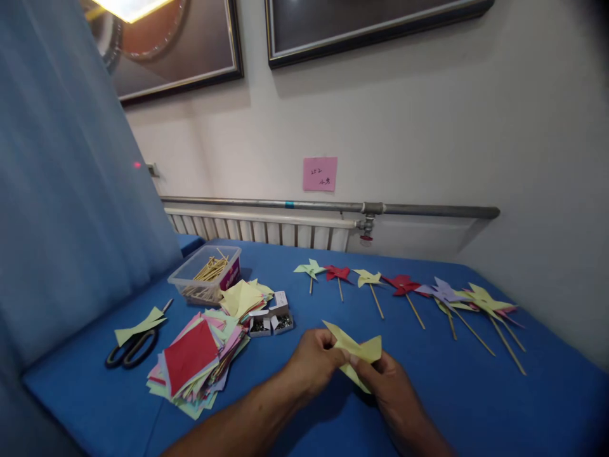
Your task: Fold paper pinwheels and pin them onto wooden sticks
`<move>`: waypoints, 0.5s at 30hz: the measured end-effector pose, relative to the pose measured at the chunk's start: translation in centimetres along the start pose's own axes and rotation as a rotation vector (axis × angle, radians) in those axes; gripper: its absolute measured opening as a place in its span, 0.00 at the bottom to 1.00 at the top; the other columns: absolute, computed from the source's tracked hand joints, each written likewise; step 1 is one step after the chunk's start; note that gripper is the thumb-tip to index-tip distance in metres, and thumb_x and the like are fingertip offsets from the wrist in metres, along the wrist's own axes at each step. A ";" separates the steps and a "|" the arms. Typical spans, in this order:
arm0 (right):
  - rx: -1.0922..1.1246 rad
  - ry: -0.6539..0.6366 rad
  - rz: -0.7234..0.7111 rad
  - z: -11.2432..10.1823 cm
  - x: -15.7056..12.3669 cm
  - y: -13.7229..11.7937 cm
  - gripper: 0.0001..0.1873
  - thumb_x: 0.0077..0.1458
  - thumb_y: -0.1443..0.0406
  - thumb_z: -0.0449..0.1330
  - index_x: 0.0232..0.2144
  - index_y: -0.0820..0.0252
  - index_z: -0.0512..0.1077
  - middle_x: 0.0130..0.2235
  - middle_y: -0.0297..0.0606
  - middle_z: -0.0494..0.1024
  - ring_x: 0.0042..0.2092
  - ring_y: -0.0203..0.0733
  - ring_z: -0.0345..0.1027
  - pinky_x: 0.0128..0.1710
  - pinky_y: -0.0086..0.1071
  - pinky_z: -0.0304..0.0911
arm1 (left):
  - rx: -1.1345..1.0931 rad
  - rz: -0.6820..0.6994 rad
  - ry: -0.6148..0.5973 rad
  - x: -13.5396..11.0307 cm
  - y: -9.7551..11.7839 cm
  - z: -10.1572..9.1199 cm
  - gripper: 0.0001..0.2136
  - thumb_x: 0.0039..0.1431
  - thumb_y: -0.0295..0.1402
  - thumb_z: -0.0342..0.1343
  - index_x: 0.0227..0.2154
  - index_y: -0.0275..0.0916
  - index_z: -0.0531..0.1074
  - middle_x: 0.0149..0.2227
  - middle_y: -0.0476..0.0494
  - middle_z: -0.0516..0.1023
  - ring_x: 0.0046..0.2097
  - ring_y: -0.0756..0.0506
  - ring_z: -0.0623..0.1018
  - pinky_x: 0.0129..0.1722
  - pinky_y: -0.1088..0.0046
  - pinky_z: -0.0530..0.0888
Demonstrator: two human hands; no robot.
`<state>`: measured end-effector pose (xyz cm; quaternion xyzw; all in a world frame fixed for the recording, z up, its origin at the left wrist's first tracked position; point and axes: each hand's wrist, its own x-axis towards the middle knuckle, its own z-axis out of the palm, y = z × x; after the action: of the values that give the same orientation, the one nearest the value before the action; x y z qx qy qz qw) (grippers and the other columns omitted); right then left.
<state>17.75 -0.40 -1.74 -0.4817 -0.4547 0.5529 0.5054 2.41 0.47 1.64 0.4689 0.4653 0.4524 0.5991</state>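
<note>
A piece of yellow paper (370,349) with cut, bent-up corners is held above the blue table. My left hand (316,358) grips its left side, thumb on top and fingers curled beneath. From the right, my right hand (387,381) pinches the same paper, with its thumb near the middle close to the left thumb. The fingertips under the paper are hidden. Just beyond my left hand stand small open boxes of metal pins (271,322). Left of them lies a loose stack of coloured paper squares (195,355), a red one on top.
Black-handled scissors (130,349) lie at the left under a piece of light green paper (140,325). Behind the stack stands a clear plastic tub (231,260) of wooden sticks (209,270). Several finished paper pinwheels (404,284) on sticks line the table's back and right. A radiator (266,230) and wall are behind.
</note>
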 end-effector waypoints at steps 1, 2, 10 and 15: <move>-0.001 -0.008 0.014 0.1 -0.2 -0.3 0.25 0.42 0.50 0.75 0.37 0.59 0.81 0.32 0.40 0.84 0.35 0.53 0.78 0.36 0.39 0.71 | 0.007 0.003 0.002 0.1 0.0 0.0 0.10 0.41 0.34 0.66 0.21 0.39 0.69 0.22 0.52 0.70 0.26 0.51 0.65 0.29 0.73 0.62; 0.001 -0.005 0.021 0.1 -0.3 -0.5 0.23 0.42 0.50 0.75 0.36 0.59 0.81 0.32 0.39 0.84 0.33 0.52 0.77 0.35 0.38 0.70 | 0.019 0.009 0.012 0.2 0.2 -0.1 0.10 0.43 0.34 0.66 0.21 0.39 0.70 0.22 0.52 0.70 0.26 0.51 0.65 0.29 0.73 0.62; 0.032 0.010 0.021 0.3 -0.6 -1.1 0.19 0.44 0.53 0.74 0.35 0.58 0.81 0.29 0.36 0.84 0.31 0.49 0.76 0.36 0.37 0.70 | 0.479 0.407 0.370 -0.4 6.8 -6.4 0.08 0.60 0.36 0.56 0.34 0.39 0.78 0.30 0.48 0.79 0.34 0.46 0.75 0.36 0.72 0.70; -0.005 -0.001 0.025 0.2 -0.1 -0.8 0.21 0.44 0.52 0.73 0.36 0.60 0.82 0.29 0.38 0.84 0.34 0.53 0.77 0.35 0.38 0.70 | 1.197 0.206 0.752 0.5 13.8 -16.4 0.13 0.70 0.34 0.51 0.46 0.40 0.80 0.50 0.39 0.84 0.54 0.39 0.79 0.52 0.66 0.72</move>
<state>17.66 -0.43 -0.90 -0.4883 -0.4503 0.5585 0.4969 -15.05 5.32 13.02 0.5710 0.7623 0.3045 -0.0081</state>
